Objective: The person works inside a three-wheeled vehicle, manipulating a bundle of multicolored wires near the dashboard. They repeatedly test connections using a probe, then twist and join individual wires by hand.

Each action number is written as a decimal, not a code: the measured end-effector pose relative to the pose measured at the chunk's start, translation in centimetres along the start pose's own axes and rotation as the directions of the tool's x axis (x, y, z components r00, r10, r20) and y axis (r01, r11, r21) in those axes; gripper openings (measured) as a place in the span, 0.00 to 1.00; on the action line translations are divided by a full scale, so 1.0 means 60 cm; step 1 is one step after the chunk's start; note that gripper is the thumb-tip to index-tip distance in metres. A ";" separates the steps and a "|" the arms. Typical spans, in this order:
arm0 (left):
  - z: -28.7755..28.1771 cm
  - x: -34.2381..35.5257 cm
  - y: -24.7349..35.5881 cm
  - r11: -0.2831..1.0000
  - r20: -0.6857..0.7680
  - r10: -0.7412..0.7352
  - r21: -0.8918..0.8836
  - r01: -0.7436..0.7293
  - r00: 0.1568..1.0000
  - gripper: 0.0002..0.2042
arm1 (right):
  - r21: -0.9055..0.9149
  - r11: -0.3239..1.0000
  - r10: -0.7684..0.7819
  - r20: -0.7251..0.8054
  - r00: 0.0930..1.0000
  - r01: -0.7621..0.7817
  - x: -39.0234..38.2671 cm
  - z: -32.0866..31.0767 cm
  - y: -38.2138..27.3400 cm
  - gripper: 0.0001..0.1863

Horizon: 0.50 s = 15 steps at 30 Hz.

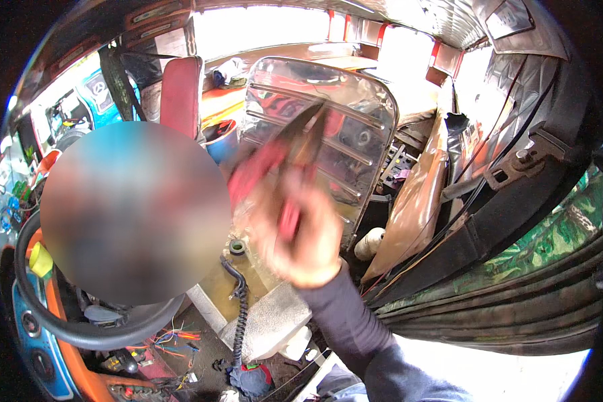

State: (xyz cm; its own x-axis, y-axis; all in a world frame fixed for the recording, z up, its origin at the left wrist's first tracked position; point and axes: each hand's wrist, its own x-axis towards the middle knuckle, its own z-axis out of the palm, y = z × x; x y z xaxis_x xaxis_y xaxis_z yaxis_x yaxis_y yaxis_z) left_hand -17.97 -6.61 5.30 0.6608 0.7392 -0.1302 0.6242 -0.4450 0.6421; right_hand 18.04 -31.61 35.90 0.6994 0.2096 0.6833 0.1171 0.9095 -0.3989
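My right hand (301,234) is raised in the middle of the view, its dark-sleeved arm coming up from the lower right. It is closed round red-handled snips (308,137) with dark, tapering blades that point up. Hand and tool are smeared by motion, so the exact kind of tool is hard to read. Behind them stands a large panel (362,104) with rounded corners, shiny and ribbed crosswise. My left hand does not show; a round blurred patch covers much of the left side.
A black steering wheel (80,338) curves round the lower left. Loose coloured wires (174,335) lie below it. A black coiled cable (239,335) runs down the middle. On the right hang a dark seat belt (476,234) and a green patterned curtain (556,228). A blue bucket (221,144) stands behind.
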 end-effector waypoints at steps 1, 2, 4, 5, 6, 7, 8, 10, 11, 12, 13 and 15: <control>-0.002 -0.002 -0.004 1.000 0.059 0.001 0.015 -0.002 0.998 0.14 | -0.215 0.961 -0.190 -0.048 0.981 0.175 0.039 -0.035 -0.030 0.23; -0.007 -0.012 0.019 1.000 0.058 0.018 -0.004 -0.018 0.998 0.12 | -0.733 0.635 -0.382 -0.024 0.924 0.244 0.071 -0.051 -0.070 0.21; -0.017 -0.030 0.049 0.986 0.108 0.157 -0.066 -0.150 0.982 0.12 | -0.997 0.009 -0.576 0.058 0.816 0.077 0.103 -0.077 -0.109 0.19; 0.000 -0.032 0.049 0.960 0.073 0.254 -0.138 -0.243 0.964 0.10 | -0.997 -0.068 -0.637 0.016 0.771 -0.036 0.110 -0.083 -0.126 0.18; -0.001 -0.037 0.087 0.956 0.128 0.289 -0.085 -0.280 0.949 0.08 | -0.941 0.337 -0.618 -0.257 0.743 -0.046 0.105 -0.085 -0.137 0.19; 0.004 -0.037 0.131 0.936 0.144 0.334 -0.169 -0.309 0.932 0.07 | -0.899 0.439 -0.589 -0.289 0.754 -0.002 0.086 -0.088 -0.160 0.20; 0.018 -0.035 0.167 0.914 0.151 0.364 -0.249 -0.321 0.919 0.06 | -0.837 0.546 -0.541 -0.322 0.777 0.034 0.071 -0.096 -0.173 0.21; 0.045 -0.012 0.206 0.861 0.125 0.469 -0.287 -0.421 0.874 0.06 | -0.818 0.574 -0.507 -0.311 0.804 0.045 0.057 -0.113 -0.173 0.26; 0.049 0.003 0.236 0.825 0.121 0.541 -0.265 -0.498 0.832 0.06 | -0.804 0.593 -0.484 -0.310 0.818 0.047 0.049 -0.111 -0.174 0.28; 0.063 0.024 0.279 0.773 0.100 0.619 -0.255 -0.581 0.779 0.07 | -0.791 0.608 -0.467 -0.285 0.837 0.070 0.049 -0.107 -0.180 0.29; 0.080 0.042 0.322 0.712 0.082 0.691 -0.245 -0.658 0.718 0.07 | -0.773 0.631 -0.404 -0.254 0.879 0.067 0.043 -0.108 -0.180 0.34; 0.138 0.078 0.403 0.706 0.085 0.637 -0.464 -0.535 0.767 0.07 | -0.696 0.716 -0.329 -0.261 0.907 0.059 0.043 -0.093 -0.167 0.31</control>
State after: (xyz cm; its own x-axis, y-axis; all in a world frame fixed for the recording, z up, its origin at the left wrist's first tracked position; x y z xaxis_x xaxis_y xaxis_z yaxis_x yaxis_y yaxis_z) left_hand 3.63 -18.11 13.95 0.9392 0.2405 0.2450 -0.1064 -0.4746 0.8738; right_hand 22.63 -42.16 38.24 0.7804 -0.2029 0.5914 0.6157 0.4138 -0.6706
